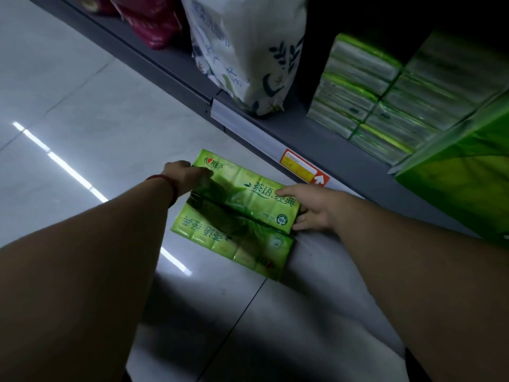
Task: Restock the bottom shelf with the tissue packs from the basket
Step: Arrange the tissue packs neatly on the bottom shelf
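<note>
Lying flat on the pale tiled floor (pixel 82 106), two green tissue packs sit side by side and touching, just in front of the bottom shelf (pixel 316 139). Both hands are on the farther tissue pack (pixel 242 194); the nearer tissue pack (pixel 234 241) is untouched. The left hand (pixel 187 176), a red band (pixel 165 180) on its wrist, has its fingers (pixel 202 172) curled over the pack's left end. The right hand (pixel 311 208) clasps the right end, forefinger laid along the top and thumb at the near edge. On the shelf stand stacked green packs (pixel 371 106) and, to their left, a white floral bag (pixel 242 51). A red and yellow price label (pixel 300 166) sits on the shelf's front edge.
</note>
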